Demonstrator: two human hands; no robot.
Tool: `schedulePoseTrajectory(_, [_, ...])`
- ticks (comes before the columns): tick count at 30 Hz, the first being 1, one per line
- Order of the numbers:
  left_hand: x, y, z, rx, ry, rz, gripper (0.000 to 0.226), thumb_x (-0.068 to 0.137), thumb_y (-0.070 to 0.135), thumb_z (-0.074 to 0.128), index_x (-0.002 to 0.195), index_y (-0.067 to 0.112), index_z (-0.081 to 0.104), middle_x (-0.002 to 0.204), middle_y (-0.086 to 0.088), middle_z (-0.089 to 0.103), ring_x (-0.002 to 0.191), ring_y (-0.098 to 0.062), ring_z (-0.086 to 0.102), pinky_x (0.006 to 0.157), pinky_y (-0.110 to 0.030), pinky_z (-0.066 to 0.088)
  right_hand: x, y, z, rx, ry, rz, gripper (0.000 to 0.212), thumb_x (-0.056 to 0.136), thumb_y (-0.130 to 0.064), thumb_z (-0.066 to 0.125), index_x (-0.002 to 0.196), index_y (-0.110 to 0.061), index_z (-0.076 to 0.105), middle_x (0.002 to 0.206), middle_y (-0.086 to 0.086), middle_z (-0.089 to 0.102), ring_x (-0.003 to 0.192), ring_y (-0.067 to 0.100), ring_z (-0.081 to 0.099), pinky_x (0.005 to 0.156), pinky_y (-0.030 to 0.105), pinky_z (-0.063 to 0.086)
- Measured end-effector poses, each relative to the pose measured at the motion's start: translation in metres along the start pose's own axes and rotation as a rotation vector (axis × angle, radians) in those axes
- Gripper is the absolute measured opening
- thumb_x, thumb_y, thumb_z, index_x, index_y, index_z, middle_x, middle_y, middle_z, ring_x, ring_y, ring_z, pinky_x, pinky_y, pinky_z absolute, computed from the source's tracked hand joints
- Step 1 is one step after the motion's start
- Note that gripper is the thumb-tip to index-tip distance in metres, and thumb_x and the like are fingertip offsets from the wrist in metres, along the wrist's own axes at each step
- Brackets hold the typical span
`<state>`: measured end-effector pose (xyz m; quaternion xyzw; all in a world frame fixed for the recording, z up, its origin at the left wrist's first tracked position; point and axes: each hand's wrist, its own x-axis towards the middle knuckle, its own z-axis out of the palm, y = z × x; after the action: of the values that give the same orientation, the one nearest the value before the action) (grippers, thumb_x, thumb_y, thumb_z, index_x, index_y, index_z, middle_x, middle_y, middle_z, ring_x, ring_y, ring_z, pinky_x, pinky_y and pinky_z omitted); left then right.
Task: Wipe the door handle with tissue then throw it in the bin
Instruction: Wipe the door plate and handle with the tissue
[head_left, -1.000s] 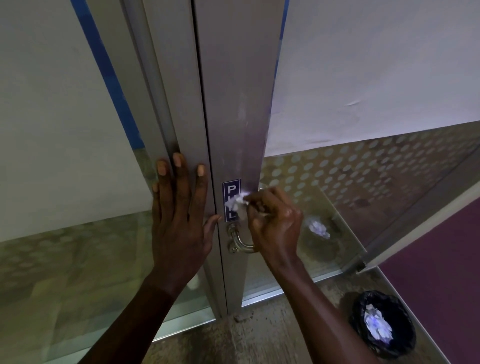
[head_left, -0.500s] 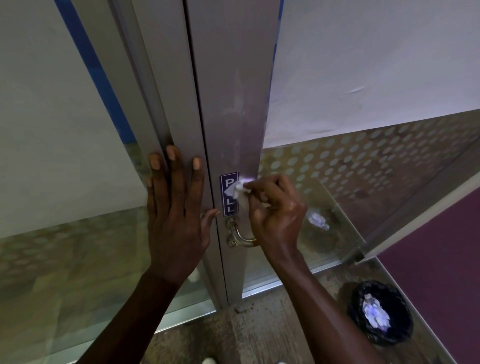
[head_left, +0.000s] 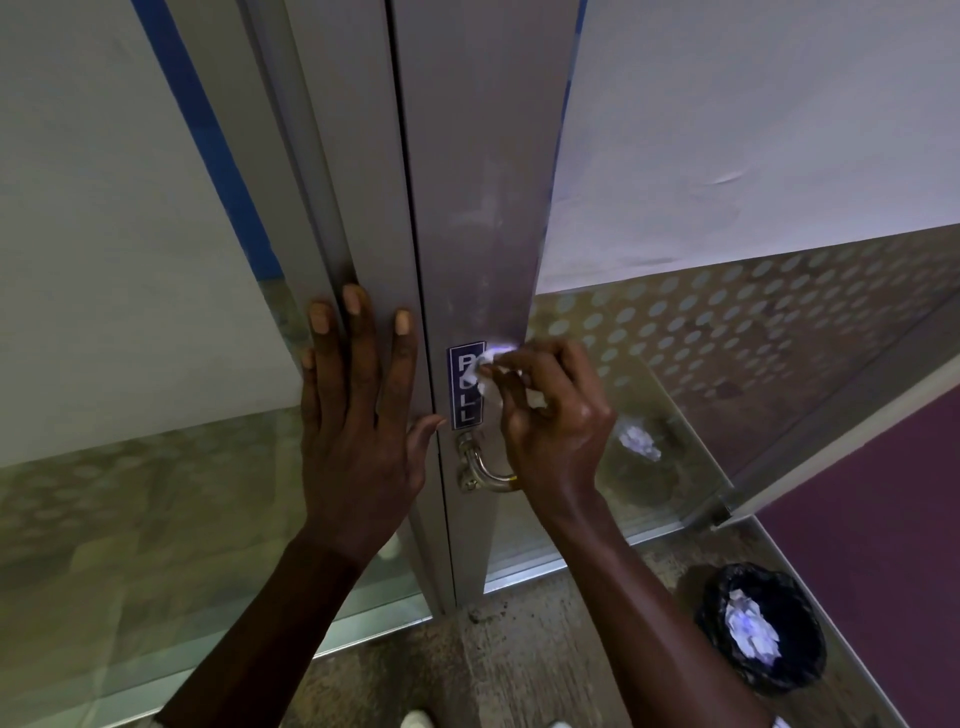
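Door frame (head_left: 483, 182) brushed metal, matt; handle (head_left: 480, 467) glossy, probably brass.

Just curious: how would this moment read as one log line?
step: wiping | right hand: tissue at PULL sign | left hand: flat on frame | bin: holds paper

Right hand (head_left: 550, 415) blocks handle (head_left: 485, 470) top; floor btwn door & bin (head_left: 763, 642) clear.

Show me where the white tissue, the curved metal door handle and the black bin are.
White crumpled tissue (head_left: 485, 382): head view, the wad below the fingertips.
Curved metal door handle (head_left: 480, 470): head view, its exposed bend.
Round black bin (head_left: 802, 670): head view, its liner rim.
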<state>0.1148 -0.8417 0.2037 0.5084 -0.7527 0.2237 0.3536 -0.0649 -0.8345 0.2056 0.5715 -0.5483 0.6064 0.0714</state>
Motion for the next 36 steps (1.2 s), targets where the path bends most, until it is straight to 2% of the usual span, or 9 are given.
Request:
schedulePoseTrajectory(5, [0.0, 0.001, 0.0, -0.001, 0.007, -0.005, 0.128, 0.092, 0.041, 0.088, 0.178, 0.02, -0.004, 0.183, -0.005, -0.027, 0.172, -0.028, -0.026, 0.143, -0.043, -0.007, 0.01, -0.001, 0.001, 0.046, 0.056, -0.056, 0.004, 0.093, -0.007, 0.085, 0.094, -0.004, 0.083, 0.094, 0.01, 0.07, 0.082, 0.024, 0.068, 0.062, 0.039, 0.055])
schedulePoseTrajectory(11, [0.001, 0.0, 0.001, 0.009, 0.008, -0.009, 0.129, 0.09, 0.042, 0.088, 0.178, 0.02, -0.004, 0.183, -0.006, -0.028, 0.172, -0.028, -0.026, 0.142, -0.041, -0.011, -0.035, 0.011, 0.0, -0.049, -0.17, 0.084, 0.01, 0.086, 0.007, 0.083, 0.09, -0.002, 0.082, 0.093, 0.012, 0.073, 0.084, 0.03, 0.069, 0.059, 0.047, 0.059])
schedulePoseTrajectory(16, [0.001, 0.0, 0.001, 0.011, 0.016, -0.005, 0.129, 0.09, 0.041, 0.089, 0.178, 0.02, -0.004, 0.183, -0.007, -0.027, 0.172, -0.029, -0.025, 0.142, -0.042, -0.011, 0.01, -0.002, -0.007, 0.042, -0.007, 0.048, 0.004, 0.088, -0.006, 0.086, 0.09, -0.004, 0.082, 0.091, 0.008, 0.073, 0.079, 0.025, 0.07, 0.061, 0.041, 0.058])
schedulePoseTrajectory(19, [0.001, 0.002, 0.0, 0.012, 0.018, -0.011, 0.132, 0.088, 0.04, 0.09, 0.178, 0.02, -0.005, 0.183, -0.007, -0.028, 0.172, -0.029, -0.026, 0.142, -0.041, -0.01, 0.02, -0.005, -0.005, 0.041, 0.025, 0.025, 0.003, 0.091, -0.008, 0.084, 0.09, -0.007, 0.082, 0.091, 0.005, 0.071, 0.079, 0.025, 0.069, 0.061, 0.041, 0.056])
schedulePoseTrajectory(25, [0.001, 0.003, -0.002, 0.017, 0.017, -0.014, 0.131, 0.089, 0.041, 0.09, 0.178, 0.019, -0.004, 0.183, -0.007, -0.026, 0.172, -0.03, -0.025, 0.142, -0.043, -0.01, -0.031, 0.006, 0.004, -0.038, -0.16, 0.2, 0.012, 0.081, -0.002, 0.089, 0.078, -0.008, 0.078, 0.083, 0.005, 0.069, 0.072, 0.025, 0.067, 0.057, 0.045, 0.056])
schedulePoseTrajectory(28, [0.001, 0.002, 0.0, 0.031, 0.024, -0.015, 0.123, 0.088, 0.041, 0.09, 0.177, 0.011, 0.009, 0.184, -0.009, -0.024, 0.173, -0.031, -0.022, 0.143, -0.044, -0.008, -0.015, 0.003, 0.001, 0.009, -0.072, 0.2, 0.014, 0.08, -0.001, 0.089, 0.083, -0.012, 0.081, 0.085, 0.001, 0.069, 0.073, 0.021, 0.067, 0.059, 0.04, 0.056])
schedulePoseTrajectory(30, [0.001, 0.001, 0.0, 0.024, 0.038, -0.018, 0.117, 0.087, 0.041, 0.09, 0.174, 0.007, 0.019, 0.184, -0.009, -0.022, 0.173, -0.031, -0.021, 0.143, -0.044, -0.007, 0.009, 0.0, -0.005, 0.049, 0.009, 0.133, 0.016, 0.082, 0.0, 0.089, 0.089, -0.014, 0.082, 0.088, 0.001, 0.069, 0.076, 0.019, 0.067, 0.061, 0.03, 0.055])
schedulePoseTrajectory(32, [0.001, 0.001, 0.0, 0.021, 0.04, -0.017, 0.118, 0.088, 0.041, 0.089, 0.175, 0.007, 0.016, 0.185, -0.009, -0.021, 0.173, -0.031, -0.02, 0.143, -0.044, -0.007, 0.025, -0.002, -0.009, 0.072, 0.03, 0.086, 0.016, 0.083, -0.001, 0.088, 0.092, -0.013, 0.082, 0.09, 0.001, 0.07, 0.078, 0.019, 0.066, 0.063, 0.024, 0.053])
schedulePoseTrajectory(36, [0.0, -0.001, 0.0, 0.027, 0.03, 0.001, 0.125, 0.09, 0.043, 0.088, 0.178, 0.013, 0.005, 0.185, -0.012, -0.017, 0.174, -0.033, -0.018, 0.143, -0.046, -0.004, 0.004, -0.001, -0.004, 0.031, -0.053, 0.143, 0.019, 0.08, 0.004, 0.089, 0.087, -0.01, 0.079, 0.088, 0.002, 0.068, 0.074, 0.018, 0.064, 0.061, 0.026, 0.054])
